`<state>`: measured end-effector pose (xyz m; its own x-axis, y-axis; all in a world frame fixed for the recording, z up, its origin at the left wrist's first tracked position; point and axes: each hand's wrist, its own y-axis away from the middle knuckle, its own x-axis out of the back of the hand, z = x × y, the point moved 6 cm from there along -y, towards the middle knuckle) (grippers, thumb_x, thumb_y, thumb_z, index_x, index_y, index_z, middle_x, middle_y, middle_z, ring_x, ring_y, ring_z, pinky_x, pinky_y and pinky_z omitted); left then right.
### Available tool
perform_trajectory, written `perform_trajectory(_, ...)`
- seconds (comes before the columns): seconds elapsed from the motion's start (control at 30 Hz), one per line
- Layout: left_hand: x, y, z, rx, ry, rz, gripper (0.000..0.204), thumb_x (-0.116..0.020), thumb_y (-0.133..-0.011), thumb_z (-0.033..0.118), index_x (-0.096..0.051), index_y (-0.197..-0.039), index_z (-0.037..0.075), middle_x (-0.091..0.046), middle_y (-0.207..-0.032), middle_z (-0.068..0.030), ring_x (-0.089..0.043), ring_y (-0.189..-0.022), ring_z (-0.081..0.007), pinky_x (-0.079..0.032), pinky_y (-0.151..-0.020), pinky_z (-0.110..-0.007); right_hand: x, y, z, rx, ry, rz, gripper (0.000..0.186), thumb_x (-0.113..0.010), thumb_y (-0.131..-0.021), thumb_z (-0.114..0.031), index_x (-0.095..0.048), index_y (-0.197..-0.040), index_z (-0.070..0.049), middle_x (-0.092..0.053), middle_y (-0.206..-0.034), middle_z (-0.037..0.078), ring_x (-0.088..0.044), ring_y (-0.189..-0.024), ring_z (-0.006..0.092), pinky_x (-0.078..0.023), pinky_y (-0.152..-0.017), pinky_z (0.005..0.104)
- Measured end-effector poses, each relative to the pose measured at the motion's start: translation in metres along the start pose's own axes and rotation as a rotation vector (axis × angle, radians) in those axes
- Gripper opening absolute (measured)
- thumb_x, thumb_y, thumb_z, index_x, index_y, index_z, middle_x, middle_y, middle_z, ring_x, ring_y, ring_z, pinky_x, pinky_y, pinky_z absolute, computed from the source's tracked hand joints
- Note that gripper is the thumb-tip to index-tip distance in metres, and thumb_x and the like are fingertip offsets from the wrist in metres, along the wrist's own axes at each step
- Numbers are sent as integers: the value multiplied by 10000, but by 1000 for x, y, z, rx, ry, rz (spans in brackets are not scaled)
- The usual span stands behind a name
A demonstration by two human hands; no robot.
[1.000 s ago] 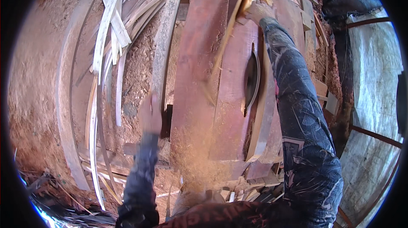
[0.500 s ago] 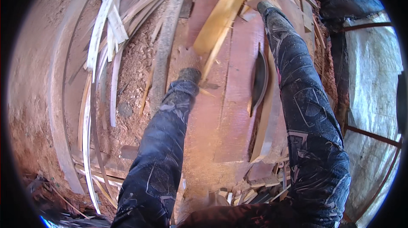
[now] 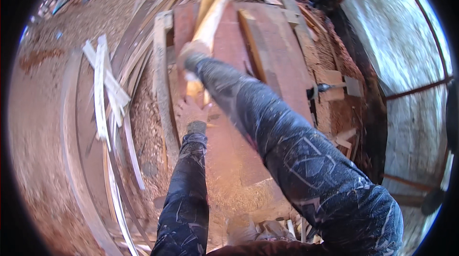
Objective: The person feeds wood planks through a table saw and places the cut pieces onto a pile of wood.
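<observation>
A yellowish wooden board [image 3: 205,5] and a pale wooden strip [image 3: 217,12] lie close together, slanting along the reddish work table [image 3: 227,146]. My right hand [image 3: 195,49], blurred, reaches across to the left and is closed over the pale strip. Below it my left hand [image 3: 191,110] lies with fingers spread at the near end of the board, by the table's left side. Both sleeves are dusted with sawdust. My right forearm covers the middle of the table, where the dark saw blade is mostly hidden.
A squared timber [image 3: 253,41] lies on the table beyond my right forearm. Thin offcuts [image 3: 101,89] are piled at the left beside a long plank [image 3: 74,146]. A dark metal shaft [image 3: 325,87] sticks out at the right, near a whitish sheet wall [image 3: 411,36].
My right hand has swung left across the table, and the strip now stands out beyond it. The board has shifted left. The view has turned, showing more of the far ground.
</observation>
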<state>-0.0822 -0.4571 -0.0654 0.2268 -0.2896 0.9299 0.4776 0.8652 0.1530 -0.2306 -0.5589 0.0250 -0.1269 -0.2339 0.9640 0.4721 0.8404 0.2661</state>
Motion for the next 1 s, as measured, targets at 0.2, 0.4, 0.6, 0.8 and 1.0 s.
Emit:
perform_trajectory(0.2,-32,-38,-86,133,150,-76,603,-777,-764,341,-583,-1250,40,-629,-1208,-206,-664,-1008,-325,-530,-886,-402,86,129,3,-42,-116,-133,340,-678,-833,-246,-725,-1140,-106,-720,-1080,90,-697,-1014,251,-577,-816,376)
perform_trajectory(0.4,-6,41,-203,41,358,-465,235,-623,-918,275,-641,-911,41,-564,-637,-53,-576,-555,-195,-494,-526,-358,75,235,18,-126,-442,-38,294,-655,-794,-169,-734,-1059,-70,-643,-1146,168,-681,-998,284,-557,-822,395)
perform_trajectory(0.6,69,232,-317,633,1320,-226,177,-472,-997,74,-571,-1142,89,-577,-732,-4,-515,-511,-125,-437,-447,-257,-16,387,-5,-324,-832,-58,694,-591,-821,-83,-294,-1439,24,-646,-838,263,-688,-786,367,-536,-628,459)
perform_trajectory(0.8,125,308,-370,492,1051,-99,228,-472,-1022,125,-535,-1241,121,-628,-851,-16,-546,-611,-92,-451,-506,-210,-115,560,-53,-383,-947,-50,703,-524,-927,-191,-185,-1536,-103,-641,-844,269,-671,-783,401,-539,-667,494)
perform_trajectory(1.0,170,369,-395,513,1317,55,204,-489,-1013,136,-517,-1214,119,-619,-921,-37,-586,-802,-121,-521,-636,-293,-183,725,-98,-391,-879,35,646,-444,-960,-180,-179,-1548,-189,-656,-992,271,-686,-812,391,-541,-691,508)
